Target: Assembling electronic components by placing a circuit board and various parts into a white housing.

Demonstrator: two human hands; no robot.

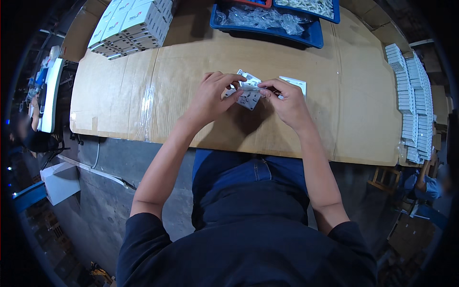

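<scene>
My left hand (213, 93) and my right hand (288, 99) meet over the cardboard-covered table, each pinching one end of a small clear plastic bag (249, 88). The bag is stretched level between the fingertips, and what it contains is too small to make out. Just below it lies a white printed box (248, 101), set at an angle and partly covered by my fingers. Behind my right hand a flat white panel or box (297, 85) rests on the table, half hidden.
White boxes (136, 26) are stacked at the far left. A blue tray (267, 36) at the back holds clear plastic bags; another blue tray (330, 19) holds small pale parts. Tall stacks of white boxes (412, 103) line the right edge. People work at both sides.
</scene>
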